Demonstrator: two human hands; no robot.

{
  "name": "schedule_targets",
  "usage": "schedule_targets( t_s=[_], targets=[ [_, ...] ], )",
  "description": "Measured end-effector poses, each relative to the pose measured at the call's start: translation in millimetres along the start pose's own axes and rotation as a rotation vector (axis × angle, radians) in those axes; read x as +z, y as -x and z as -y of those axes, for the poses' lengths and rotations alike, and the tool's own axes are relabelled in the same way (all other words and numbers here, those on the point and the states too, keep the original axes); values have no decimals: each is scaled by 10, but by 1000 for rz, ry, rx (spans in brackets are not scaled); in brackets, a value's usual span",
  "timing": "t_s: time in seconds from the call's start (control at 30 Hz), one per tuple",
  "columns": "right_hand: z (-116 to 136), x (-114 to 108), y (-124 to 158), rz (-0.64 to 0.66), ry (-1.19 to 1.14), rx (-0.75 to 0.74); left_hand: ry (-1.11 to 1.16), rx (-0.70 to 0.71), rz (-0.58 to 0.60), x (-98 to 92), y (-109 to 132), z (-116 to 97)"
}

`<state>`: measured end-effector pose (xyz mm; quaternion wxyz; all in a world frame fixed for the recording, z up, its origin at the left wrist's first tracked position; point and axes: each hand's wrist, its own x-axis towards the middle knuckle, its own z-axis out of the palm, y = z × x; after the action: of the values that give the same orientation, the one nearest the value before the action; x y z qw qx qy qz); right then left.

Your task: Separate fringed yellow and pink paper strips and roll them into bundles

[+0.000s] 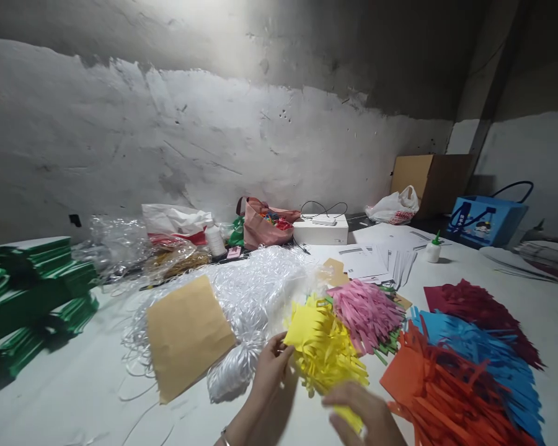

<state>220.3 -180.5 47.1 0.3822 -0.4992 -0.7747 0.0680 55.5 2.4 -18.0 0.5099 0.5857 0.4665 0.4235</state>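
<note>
Yellow paper [325,344], cut into limp, curling fringe, lies at the left hand's [272,362] three o'clock, its edge apparently pinched between thumb and fingertips. The right hand [360,409] is blurred; its grip cannot be determined. Fringing looks complete on the yellow, pink [369,313] and orange paper [456,393], two to three o'clock; heaps appear loose, unbound. Flat brown paper [188,341] sits at nine, glossy string [260,285] at eleven.
</note>
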Motion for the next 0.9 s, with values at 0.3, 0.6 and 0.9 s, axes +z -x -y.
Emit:
schedule_targets(
  t_s=[0.3, 0.6, 0.9],
  targets=[
    [-611, 481, -1061, 130, 229, 45, 234, -84, 25, -25, 85, 205],
    [-686, 447, -926, 19, 101, 286, 214, -5, 57, 48, 179, 62],
    [-712, 279, -1142, 107, 19, 249, 46, 174, 30, -41, 181, -12]
  ],
)
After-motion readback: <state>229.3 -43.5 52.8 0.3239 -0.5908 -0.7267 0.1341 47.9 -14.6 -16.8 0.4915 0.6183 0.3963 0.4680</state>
